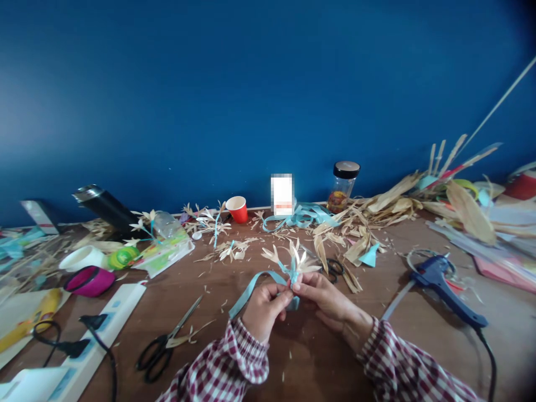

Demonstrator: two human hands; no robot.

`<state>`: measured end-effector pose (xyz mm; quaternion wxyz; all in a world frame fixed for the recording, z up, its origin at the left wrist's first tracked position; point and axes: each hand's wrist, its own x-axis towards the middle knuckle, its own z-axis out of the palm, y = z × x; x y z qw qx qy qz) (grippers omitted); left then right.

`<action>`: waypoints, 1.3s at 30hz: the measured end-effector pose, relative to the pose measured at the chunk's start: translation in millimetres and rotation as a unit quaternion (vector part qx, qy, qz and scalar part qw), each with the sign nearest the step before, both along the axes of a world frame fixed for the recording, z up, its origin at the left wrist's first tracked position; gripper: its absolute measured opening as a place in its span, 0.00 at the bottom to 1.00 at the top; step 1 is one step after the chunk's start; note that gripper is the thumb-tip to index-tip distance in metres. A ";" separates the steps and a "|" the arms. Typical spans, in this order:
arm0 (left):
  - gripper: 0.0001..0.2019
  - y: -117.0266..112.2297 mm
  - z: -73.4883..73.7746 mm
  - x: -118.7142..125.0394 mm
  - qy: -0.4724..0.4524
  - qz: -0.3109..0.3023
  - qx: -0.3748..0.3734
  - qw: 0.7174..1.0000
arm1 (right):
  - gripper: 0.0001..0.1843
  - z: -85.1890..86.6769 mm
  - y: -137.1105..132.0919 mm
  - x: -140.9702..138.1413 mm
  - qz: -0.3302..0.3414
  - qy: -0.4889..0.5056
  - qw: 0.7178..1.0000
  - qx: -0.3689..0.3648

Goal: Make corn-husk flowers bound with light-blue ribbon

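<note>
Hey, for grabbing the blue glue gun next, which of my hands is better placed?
Probably your right hand: the glue gun lies on that side, while your left hand is farther away. Both are busy at the flower, though.

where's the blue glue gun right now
In the head view, the blue glue gun lies on the table at the right, to the right of the right hand and left of the pink sheet.
</note>
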<state>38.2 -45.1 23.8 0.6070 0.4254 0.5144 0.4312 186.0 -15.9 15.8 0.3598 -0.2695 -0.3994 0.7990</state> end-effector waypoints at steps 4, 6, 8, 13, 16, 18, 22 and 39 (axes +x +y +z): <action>0.14 -1.9 4.6 -1.7 0.113 -0.021 0.038 0.993 | 0.13 -1.5 -0.7 -2.5 -0.018 0.036 0.998 -0.052; 0.14 -4.2 6.7 -0.3 0.159 -0.007 0.045 0.986 | 0.14 -3.9 -0.6 -4.0 -0.040 0.033 0.997 -0.057; 0.12 -7.3 8.2 2.3 0.213 0.024 0.094 0.972 | 0.14 -6.6 -0.6 -5.3 -0.059 0.018 0.996 -0.059; 0.09 -12.9 9.2 9.1 0.270 0.094 0.239 0.928 | 0.15 -6.7 -0.9 -5.2 -0.052 -0.002 0.996 -0.067; 0.09 -11.5 6.3 9.6 0.197 0.083 0.143 0.966 | 0.17 -1.2 0.5 -1.5 -0.032 0.003 0.998 -0.056; 0.11 -9.4 3.5 8.4 0.113 0.077 0.063 0.989 | 0.18 2.5 1.8 1.7 -0.018 0.007 0.999 -0.040; 0.16 -7.4 1.3 7.6 -0.070 0.098 -0.046 0.992 | 0.17 5.2 3.3 5.9 0.020 -0.010 1.000 -0.007; 0.11 -14.5 10.1 1.4 0.266 0.069 0.115 0.955 | 0.13 -10.2 -0.4 1.0 -0.014 -0.008 0.997 -0.076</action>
